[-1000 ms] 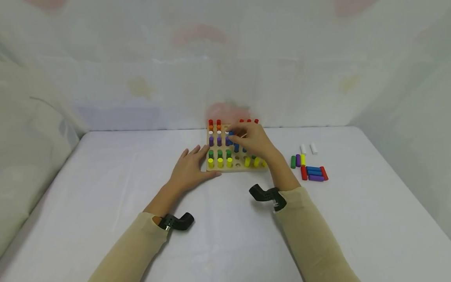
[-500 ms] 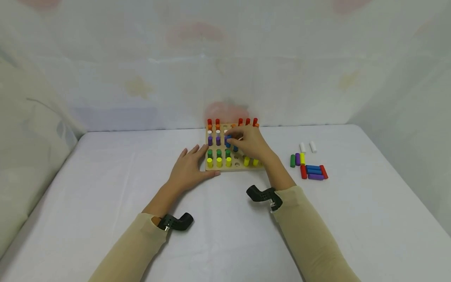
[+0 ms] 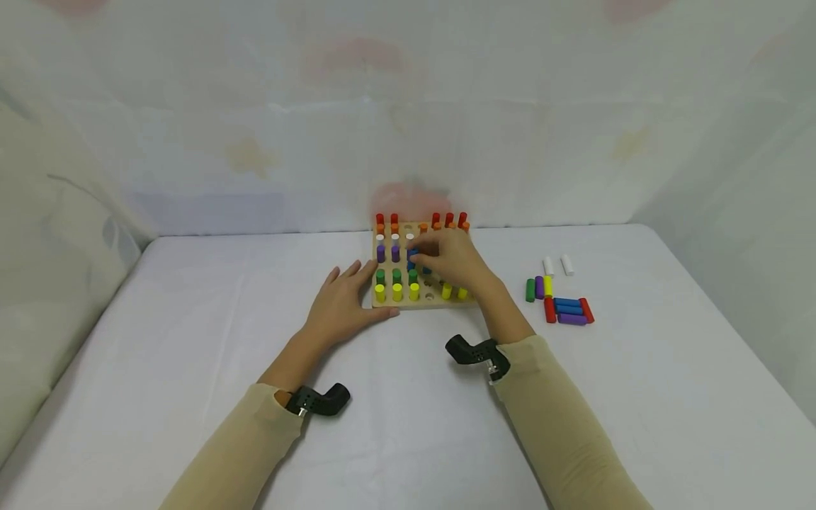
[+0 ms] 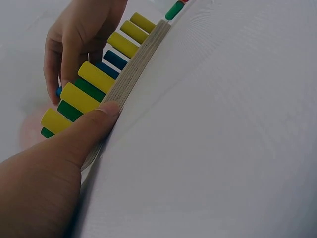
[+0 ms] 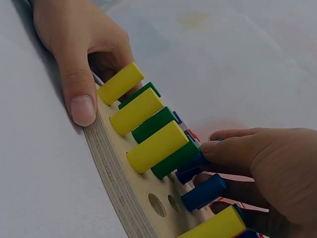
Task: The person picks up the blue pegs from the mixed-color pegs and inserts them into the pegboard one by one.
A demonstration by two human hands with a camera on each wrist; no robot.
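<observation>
A wooden pegboard (image 3: 422, 303) stands at the table's far middle, set with rows of red, orange, white, purple, blue, green and yellow pegs. My left hand (image 3: 347, 297) lies flat against its left front corner, the thumb (image 4: 101, 115) pressed on the board's front edge (image 4: 136, 67). My right hand (image 3: 419, 256) reaches over the board's middle and pinches a blue peg (image 5: 190, 163) standing beside the purple ones. In the right wrist view a second blue peg (image 5: 203, 192) stands just under the curled fingers (image 5: 247, 148). Yellow pegs (image 5: 156, 147) line the near row.
A cluster of loose pegs (image 3: 561, 306) in green, purple, yellow, red and blue lies on the white table right of the board, with two white pegs (image 3: 557, 267) behind it. A draped wall rises just behind the board, and a pillow lies at the far left.
My right hand has come down and slightly nearer with the blue peg, from above the back rows to the board's middle. The left hand has stayed put.
</observation>
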